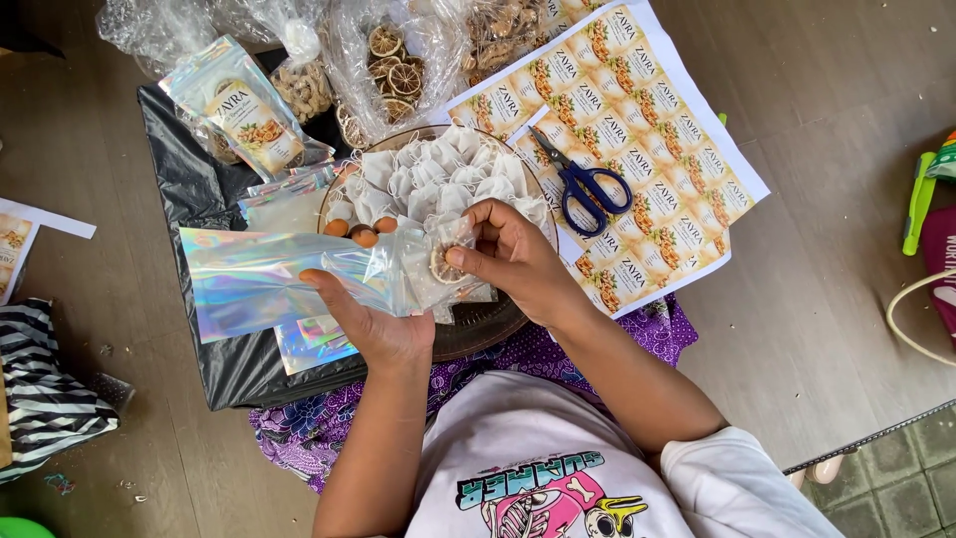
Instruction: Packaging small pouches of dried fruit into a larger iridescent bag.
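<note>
Here, in the head view, the left hand (373,319) cradled a holographic zip pouch (289,279) from beneath, thumb curled over its lower edge, so the open mouth faced the other hand. The right hand (513,259) pinched a dried citrus slice (443,264) between thumb and fingertips, right at the pouch's clear mouth, apparently to slip it inside. Both worked just above a round tray (478,329) heaped with white tea bags (438,179), kept within easy reach. Blue-handled scissors (583,184) lay on sheets of printed labels (637,139) to the right. Clear bags of dried slices (388,65) and a finished labelled pouch (244,110) sat beyond the tray.
</note>
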